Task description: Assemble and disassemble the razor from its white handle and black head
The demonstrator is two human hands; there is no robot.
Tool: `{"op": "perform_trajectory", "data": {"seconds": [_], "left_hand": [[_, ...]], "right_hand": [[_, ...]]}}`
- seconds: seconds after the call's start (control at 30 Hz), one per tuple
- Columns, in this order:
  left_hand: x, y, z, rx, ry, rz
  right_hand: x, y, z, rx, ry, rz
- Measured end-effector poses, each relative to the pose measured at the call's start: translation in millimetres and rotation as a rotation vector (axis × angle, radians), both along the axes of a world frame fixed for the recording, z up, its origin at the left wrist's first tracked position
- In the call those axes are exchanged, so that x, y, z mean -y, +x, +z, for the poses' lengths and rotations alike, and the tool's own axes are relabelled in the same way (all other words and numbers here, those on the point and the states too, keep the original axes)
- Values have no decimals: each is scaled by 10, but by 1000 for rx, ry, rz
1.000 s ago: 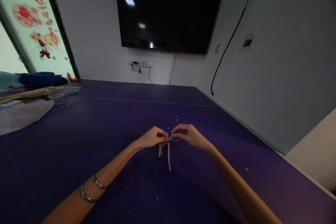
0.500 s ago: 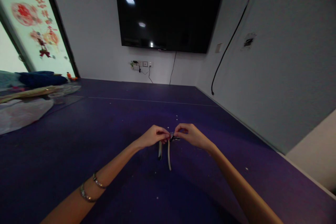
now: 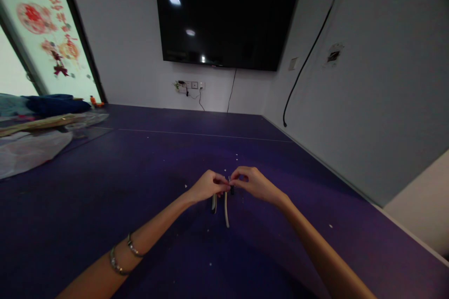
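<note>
Patience and a soft pinch seem best, for in the head view the left hand (image 3: 210,186) looks clamped on a small dark piece (image 3: 232,191) just right of the pale strip (image 3: 226,211), where the right hand (image 3: 255,182) nearly closes too, its grip too tiny to tell.

At lower centre, a left hand (image 3: 209,186) and right hand (image 3: 257,185) pinch close together above a pale strip (image 3: 226,210) (black television (image 3: 228,16), top centre).
</note>
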State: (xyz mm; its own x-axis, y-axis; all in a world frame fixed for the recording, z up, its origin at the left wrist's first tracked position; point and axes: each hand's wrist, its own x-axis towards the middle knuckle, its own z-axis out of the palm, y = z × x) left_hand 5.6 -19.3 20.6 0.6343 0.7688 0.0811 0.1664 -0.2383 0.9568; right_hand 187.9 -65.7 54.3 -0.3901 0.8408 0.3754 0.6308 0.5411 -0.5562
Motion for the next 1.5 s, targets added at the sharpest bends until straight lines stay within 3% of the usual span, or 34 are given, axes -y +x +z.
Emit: {"op": "perform_trajectory", "data": {"seconds": [0.17,0.3,0.5,0.77,0.87,0.93,1.13,1.37,1.5], "left_hand": [[18,54,-19,300,-184,264],[69,91,-3,476,-342,361],[123,133,31,547,-402,386],[153,146,-2,469,-384,338],[96,115,-53,370,-278,293],[19,80,-89,239,-125,250],[-217,49,-202,-170,571,259],[-305,372,-266,-638,880,101],[-361,460,-294,-740,963,74]], "right_hand": [[-61,22,-65,-165,11,-67],[-108,-21,-156,-310,-18,-80],[-116,-73,-177,-399,-1,-106],[-148,-34,-199,-461,6,-105],[-212,38,-233,-459,-8,-151],[-287,129,-296,-451,-25,-206],[-504,401,-595,-330,-28,-297],[-625,473,-895,-281,-34,-371],[-645,455,-989,-265,-39,-351]]}}
